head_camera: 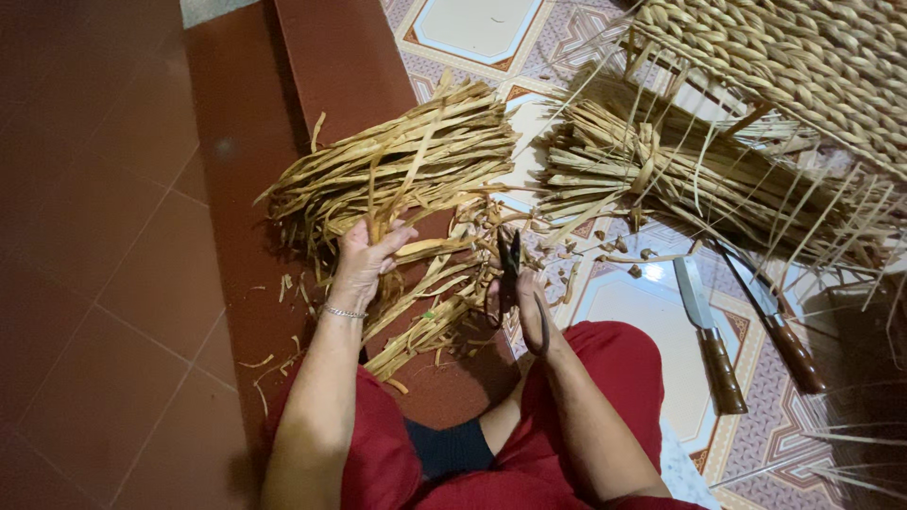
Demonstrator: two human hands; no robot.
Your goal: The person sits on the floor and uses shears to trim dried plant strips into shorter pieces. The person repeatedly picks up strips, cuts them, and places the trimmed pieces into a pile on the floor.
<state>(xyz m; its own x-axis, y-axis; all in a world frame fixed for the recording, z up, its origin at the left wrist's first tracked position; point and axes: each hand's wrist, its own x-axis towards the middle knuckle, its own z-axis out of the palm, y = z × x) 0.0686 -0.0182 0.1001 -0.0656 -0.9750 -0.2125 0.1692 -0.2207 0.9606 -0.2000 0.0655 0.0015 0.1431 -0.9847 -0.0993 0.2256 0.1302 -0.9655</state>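
My left hand (367,257) grips a few dried straw strips (427,247) pulled from a big loose bundle (397,165) lying on the floor in front of me. A thin bracelet sits on that wrist. My right hand (525,300) holds black scissors (508,267), blades pointing up and slightly apart, close to the ends of the held strips. Short cut pieces (444,316) lie heaped between my hands and my red-clad knees.
A second tied bundle of straw (652,170) lies to the right. A woven straw mat or basket (803,57) fills the top right corner. Two wooden-handled knives (707,331) (775,316) rest on the patterned tile floor. Red tiles (104,236) cover the left.
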